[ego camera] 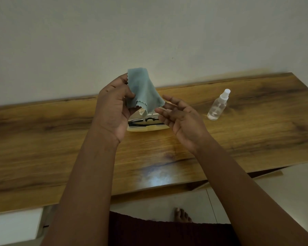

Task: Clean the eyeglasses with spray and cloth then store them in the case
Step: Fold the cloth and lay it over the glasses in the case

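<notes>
Cloth [144, 89] pinched in left hand [114, 110] above wooden table [60, 139]; right hand [180, 119] fingers spread, holding nothing. Eyeglasses [146, 121] lie in what looks like the open case [148, 129] just below. Spray bottle [218, 105] upright, well right.

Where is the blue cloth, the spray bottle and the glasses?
cloth [143, 87], head view, middle of the fabric
spray bottle [218, 107], head view, clear body
glasses [146, 123], head view, dark frame in the open case
</notes>
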